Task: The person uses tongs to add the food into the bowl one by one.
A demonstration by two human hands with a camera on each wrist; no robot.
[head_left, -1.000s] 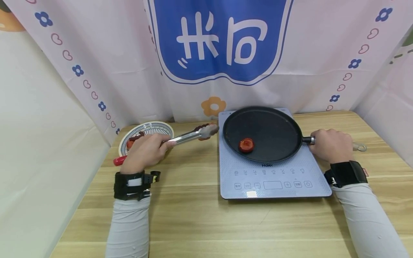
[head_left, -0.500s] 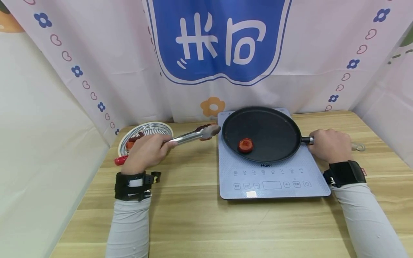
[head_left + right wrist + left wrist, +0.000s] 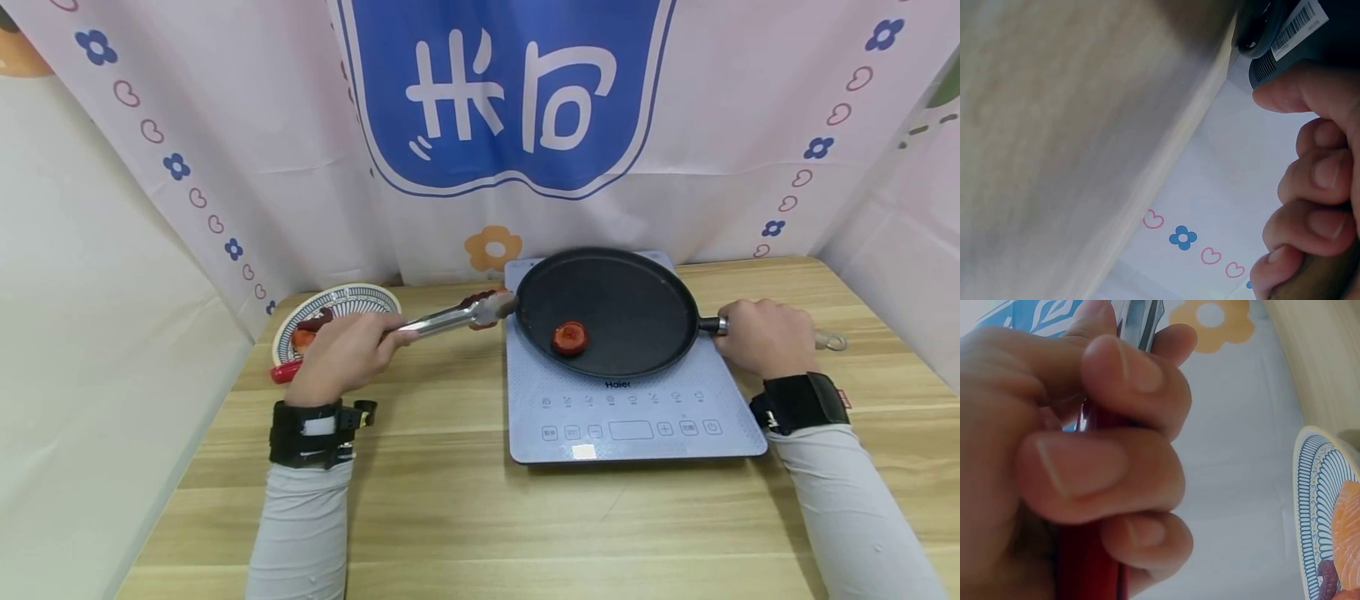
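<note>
My left hand (image 3: 348, 354) grips red-handled metal tongs (image 3: 442, 322), fingers curled round the handle in the left wrist view. A dark reddish-brown piece (image 3: 480, 298) shows at the tong tips, which overlap the left rim of a flat black frying pan (image 3: 630, 304); I cannot tell what the piece is. A round red slice (image 3: 570, 338) lies in the pan. My right hand (image 3: 768, 337) holds the pan's handle (image 3: 712, 325). Partly behind the left hand is a patterned plate (image 3: 360, 291), bearing an orange salmon slice (image 3: 1347, 528) and a dark purple piece (image 3: 1327, 581).
The pan sits on a pale Haier induction cooktop (image 3: 637, 450) with touch controls along its front. Beneath is a wooden table (image 3: 435, 500). A printed curtain (image 3: 300, 192) hangs right behind the table, and a plain pale wall sheet (image 3: 90, 333) borders its left side.
The left hand and tongs have shifted slightly right, so the tips reach from just beside the pan to its left rim. The right hand, pan and red slice keep their places.
</note>
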